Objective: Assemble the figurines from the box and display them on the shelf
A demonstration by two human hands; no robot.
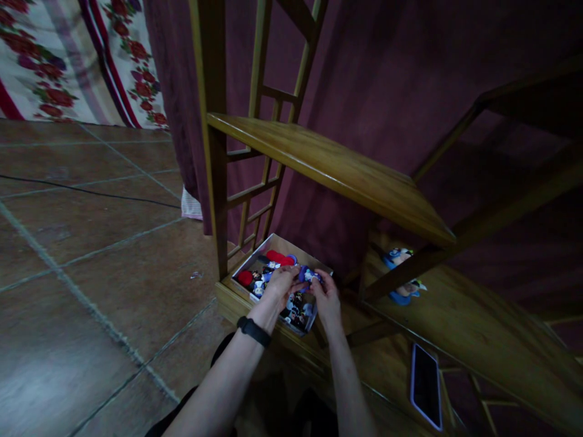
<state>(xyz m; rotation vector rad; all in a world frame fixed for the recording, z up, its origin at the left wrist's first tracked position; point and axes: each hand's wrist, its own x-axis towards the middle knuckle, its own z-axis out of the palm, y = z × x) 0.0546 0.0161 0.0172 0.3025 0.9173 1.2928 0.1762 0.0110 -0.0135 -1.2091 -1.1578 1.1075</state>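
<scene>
Both hands are over a shallow cardboard box (314, 328) on the low wooden shelf. Between them is a small purple-and-white figurine (310, 275). My right hand (328, 294) has its thumb and fingers closed on the figurine's right side. From the left, my left hand (285, 280) pinches at its purple part, with some fingertips hidden. Several small figurines lie in the box, among them a blue-and-white one (259, 286), a red piece (245, 278) and a long red piece (279, 258). Dark figurines (296, 315) fill the near right part. A black band is on my left wrist.
A wooden shelf board (328, 164) juts out above the box, beside an upright post (214, 182). To the right, blue-and-white figurines (401, 294) stand on another shelf (478, 321). A phone (427, 385) lies lower right. A dark cable (91, 191) crosses the tiled floor.
</scene>
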